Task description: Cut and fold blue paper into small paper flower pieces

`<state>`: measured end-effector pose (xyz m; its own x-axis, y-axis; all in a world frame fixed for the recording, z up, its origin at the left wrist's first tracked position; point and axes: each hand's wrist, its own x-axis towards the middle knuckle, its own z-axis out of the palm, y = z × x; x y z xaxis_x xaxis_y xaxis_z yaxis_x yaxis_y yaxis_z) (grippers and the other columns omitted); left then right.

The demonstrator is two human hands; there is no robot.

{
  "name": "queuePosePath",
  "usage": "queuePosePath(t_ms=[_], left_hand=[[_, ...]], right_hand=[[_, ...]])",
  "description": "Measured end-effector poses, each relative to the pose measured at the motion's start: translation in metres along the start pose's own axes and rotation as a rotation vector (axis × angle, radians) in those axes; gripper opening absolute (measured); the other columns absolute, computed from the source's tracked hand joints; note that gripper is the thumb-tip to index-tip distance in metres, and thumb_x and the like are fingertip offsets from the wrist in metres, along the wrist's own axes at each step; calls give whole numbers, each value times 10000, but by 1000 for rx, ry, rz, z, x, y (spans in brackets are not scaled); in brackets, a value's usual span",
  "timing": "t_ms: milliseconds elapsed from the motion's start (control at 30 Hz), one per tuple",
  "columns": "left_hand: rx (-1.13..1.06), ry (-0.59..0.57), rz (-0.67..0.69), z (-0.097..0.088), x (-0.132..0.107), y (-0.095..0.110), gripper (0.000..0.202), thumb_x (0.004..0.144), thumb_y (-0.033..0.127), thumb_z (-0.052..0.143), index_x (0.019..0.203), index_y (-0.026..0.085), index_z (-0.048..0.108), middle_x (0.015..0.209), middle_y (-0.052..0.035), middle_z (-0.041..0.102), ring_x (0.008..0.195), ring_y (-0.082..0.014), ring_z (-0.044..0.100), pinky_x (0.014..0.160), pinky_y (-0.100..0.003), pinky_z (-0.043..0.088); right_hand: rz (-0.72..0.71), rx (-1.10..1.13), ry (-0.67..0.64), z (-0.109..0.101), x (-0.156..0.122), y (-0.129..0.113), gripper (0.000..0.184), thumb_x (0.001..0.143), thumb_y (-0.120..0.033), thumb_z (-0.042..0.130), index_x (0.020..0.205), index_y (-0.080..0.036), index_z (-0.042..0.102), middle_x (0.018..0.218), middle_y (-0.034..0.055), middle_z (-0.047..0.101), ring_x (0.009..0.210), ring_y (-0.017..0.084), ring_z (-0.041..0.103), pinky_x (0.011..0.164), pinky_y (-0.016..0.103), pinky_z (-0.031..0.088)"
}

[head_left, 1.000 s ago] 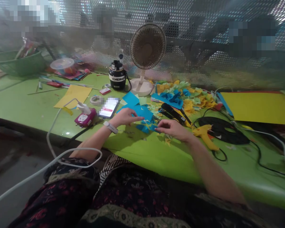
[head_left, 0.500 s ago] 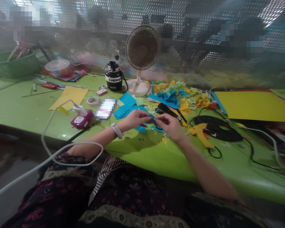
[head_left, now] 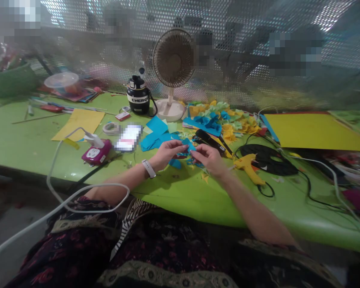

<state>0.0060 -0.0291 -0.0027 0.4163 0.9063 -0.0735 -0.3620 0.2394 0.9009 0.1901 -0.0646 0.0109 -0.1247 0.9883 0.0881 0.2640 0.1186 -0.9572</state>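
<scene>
Pinching blue paper piece [head_left: 190,147], left hand [head_left: 168,153] and right hand [head_left: 211,159] angled inward.

"What's different about the hands?"

"The bare left hand [head_left: 169,153], stretched out flat and apart a second ago, now has its fingers bent and sits close to the bare right hand [head_left: 211,160]. Both now pinch a small blue paper piece [head_left: 191,147] between them."

"And the view?"

"It has swung rightward: less of the round green basket [head_left: 12,80] shows at the left edge, and a magenta-and-white object [head_left: 358,201] has come in at the right."
</scene>
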Motion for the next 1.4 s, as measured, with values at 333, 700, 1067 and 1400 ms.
queuePosePath(t_ms=[333,700,1067,1400], left_hand=[[3,-136,-131,-11,2,3,395,620,348,904,763,118,616,761,-25,702,748,-130,698,732,-278,558],[250,-219,-11,-5,-6,-2,336,725,410,817,802,106,696,841,-93,763,794,-164,723,720,-289,592],[271,-285,-14,-5,-7,-5,358,762,426,784,901,105,706,923,-116,766,882,-192,730,735,-294,609],[271,-324,3,-7,-5,-8,356,773,432,777,907,109,707,912,-117,765,884,-185,731,756,-296,611]], right_hand=[[-412,-306,13,-16,-3,-8,200,801,-439,696,921,-286,746,982,59,636,866,211,616,811,400,541],[-338,-201,147,-3,-2,4,300,820,-552,692,802,-254,723,1001,72,619,892,214,617,740,368,547],[-259,-218,183,2,-5,4,308,831,-540,671,835,-233,662,810,37,672,694,179,606,680,337,519],[-317,-261,175,1,-5,4,242,860,-470,666,819,-232,677,828,38,674,690,167,609,663,323,526]])
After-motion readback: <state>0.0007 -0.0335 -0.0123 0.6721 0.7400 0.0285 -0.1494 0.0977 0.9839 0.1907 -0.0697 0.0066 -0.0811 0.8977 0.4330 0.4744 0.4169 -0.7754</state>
